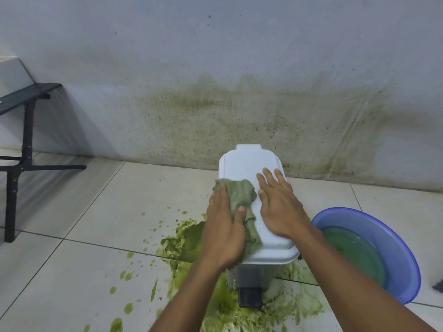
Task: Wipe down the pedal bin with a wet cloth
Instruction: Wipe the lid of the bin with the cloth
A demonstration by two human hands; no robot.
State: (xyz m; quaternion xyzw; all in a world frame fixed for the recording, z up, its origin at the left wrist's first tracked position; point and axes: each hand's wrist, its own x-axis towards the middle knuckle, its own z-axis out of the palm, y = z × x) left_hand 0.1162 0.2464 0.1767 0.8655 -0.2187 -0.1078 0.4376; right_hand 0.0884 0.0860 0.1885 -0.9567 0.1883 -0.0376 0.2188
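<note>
Green cloth (239, 200) under left hand (224, 232)

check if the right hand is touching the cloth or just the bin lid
Apart from the cloth. The head view shows the right hand flat on the bin lid, with bare white lid between it and the green cloth.

Soft, even, cool-toned light, moderately bright. No glare; shadows faint, only a diffuse one on the wall (72, 121) behind the black frame (26, 121). Wide-angle bending at edges: floor (72, 236) joints curve. Slight overall softness, mild blur on forearms.
</note>
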